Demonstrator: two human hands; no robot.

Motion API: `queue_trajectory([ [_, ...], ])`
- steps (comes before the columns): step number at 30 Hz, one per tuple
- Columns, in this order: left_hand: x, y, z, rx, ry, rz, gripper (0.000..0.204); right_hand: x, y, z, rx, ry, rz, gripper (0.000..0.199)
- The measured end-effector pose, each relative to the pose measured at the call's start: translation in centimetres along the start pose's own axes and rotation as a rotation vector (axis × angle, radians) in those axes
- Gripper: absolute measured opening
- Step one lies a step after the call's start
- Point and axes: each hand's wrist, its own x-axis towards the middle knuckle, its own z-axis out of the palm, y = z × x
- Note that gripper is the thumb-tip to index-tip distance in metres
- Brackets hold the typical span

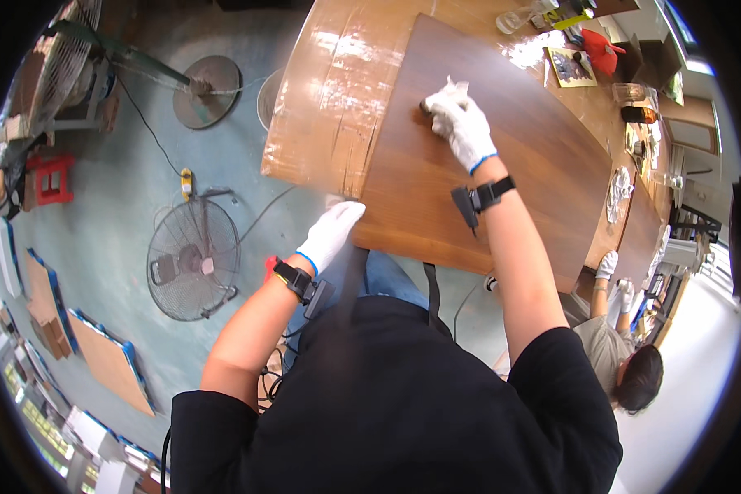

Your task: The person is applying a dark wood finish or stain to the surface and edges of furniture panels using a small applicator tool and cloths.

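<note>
A large brown wooden panel [502,189] lies flat on the table in front of me. My left hand [333,235], in a white glove with a blue cuff, is closed at the panel's near left corner, its fingers pressed together at the edge. My right hand [463,128], gloved alike, is closed over the panel's upper surface, left of its middle. A small dark brown piece [425,107] shows at its fingertips, mostly covered by the hand, so its kind is unclear. Darker streaks run across the wood around it.
Glossy film-covered table [329,90] reaches beyond the panel. Glass jars [523,16], a red cap [603,53] and a white rag [618,194] lie at the far right. A co-worker [613,354] with gloved hands works there. Left stand a floor fan [193,262] and red stool [52,179].
</note>
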Motion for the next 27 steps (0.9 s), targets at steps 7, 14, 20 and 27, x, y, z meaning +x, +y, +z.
queue_trajectory([
  [7, 1.1, 2.8, 0.1, -0.059, -0.020, -0.207, 0.051, -3.3, 0.3, 0.8, 0.130, -0.026, 0.075, 0.016],
  [14, 1.8, 4.0, 0.5, -0.033, -0.029, -0.263, 0.033, 3.7, -1.9, 0.4, -0.325, 0.120, -0.212, 0.045],
  [20, 2.0, 4.1, 0.4, -0.080, -0.066, -0.309, 0.033, 10.9, -7.8, 0.8, -0.725, 0.242, -0.389, 0.050],
  [27, 2.4, 5.0, -0.6, 0.080, -0.154, -0.282, 0.040, 18.4, -13.2, 1.1, -1.055, 0.349, -0.319, 0.047],
])
